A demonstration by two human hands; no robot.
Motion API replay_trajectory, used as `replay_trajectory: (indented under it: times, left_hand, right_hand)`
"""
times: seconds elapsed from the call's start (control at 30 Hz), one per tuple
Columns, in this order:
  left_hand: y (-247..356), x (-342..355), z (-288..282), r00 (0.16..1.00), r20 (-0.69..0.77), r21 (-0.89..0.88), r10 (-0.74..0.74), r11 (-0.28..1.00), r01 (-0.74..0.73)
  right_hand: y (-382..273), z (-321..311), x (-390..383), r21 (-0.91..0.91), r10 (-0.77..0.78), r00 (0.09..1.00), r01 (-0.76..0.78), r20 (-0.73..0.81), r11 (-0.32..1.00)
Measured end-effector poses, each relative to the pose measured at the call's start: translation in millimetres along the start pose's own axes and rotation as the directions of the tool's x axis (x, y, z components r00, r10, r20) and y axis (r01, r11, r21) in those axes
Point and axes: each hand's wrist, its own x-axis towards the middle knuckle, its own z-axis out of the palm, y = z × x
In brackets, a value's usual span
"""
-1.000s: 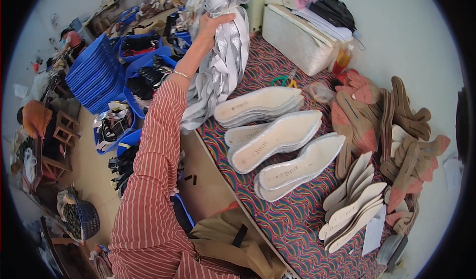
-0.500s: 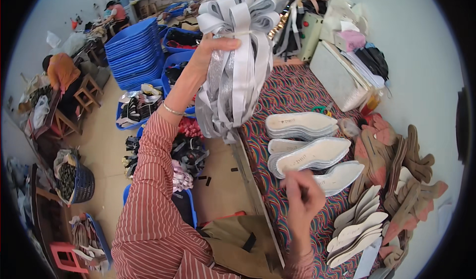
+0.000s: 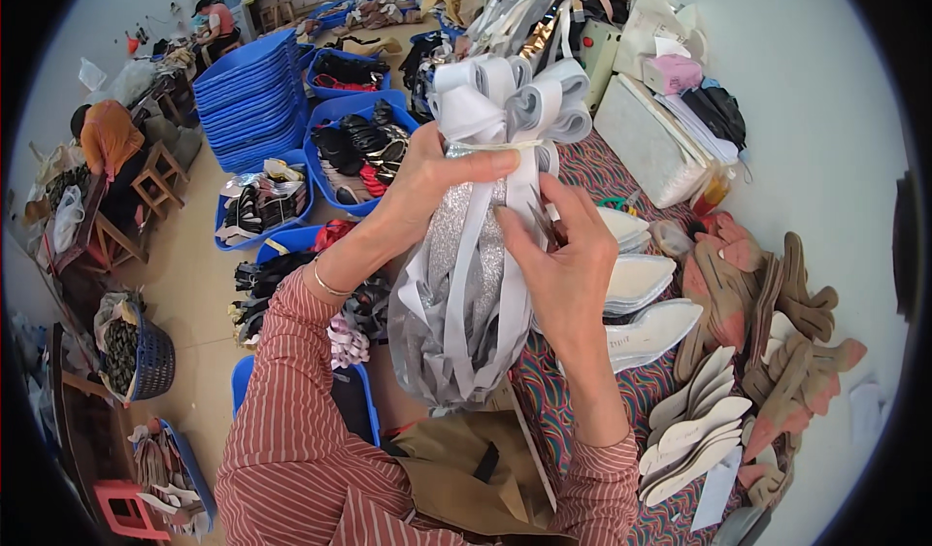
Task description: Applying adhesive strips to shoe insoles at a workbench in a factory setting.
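Observation:
A thick bundle of silver and grey straps [image 3: 473, 274], tied near its top with a thin band, hangs in front of me above the table edge. My left hand [image 3: 437, 179] grips the bundle just under the looped tops. My right hand [image 3: 555, 255] rests on the bundle's right side, fingers pinching at single straps. Behind that hand, white shoe insoles [image 3: 646, 305] lie on the patterned tablecloth [image 3: 641, 391].
Brown sole pieces [image 3: 777, 323] and a stack of white insoles [image 3: 694, 430] lie at the right. A white box [image 3: 649, 150] stands behind. Blue crates [image 3: 250, 90] of shoe parts fill the floor at left, where other people sit working. A dark basket [image 3: 146, 362] stands lower left.
The bundle has come down and closer to me. My right hand has risen from the table onto the bundle's side. My left hand keeps its hold.

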Motion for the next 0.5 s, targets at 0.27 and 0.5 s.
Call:
replay_trajectory:
  times: [0.27,0.5]
  left_hand:
    - [-19.4,-6.6,11.1,0.989,0.136,0.015,-0.063,0.998,0.062]
    - [-21.3,-14.4,31.5,0.974,0.219,0.067,-0.049,0.997,0.035]
  right_hand:
    - [14.8,-65.8,-2.1,0.199,0.356,0.885,-0.424,0.301,0.884]
    - [14.6,-86.9,-23.7,0.273,0.394,0.847,-0.497,0.355,0.824]
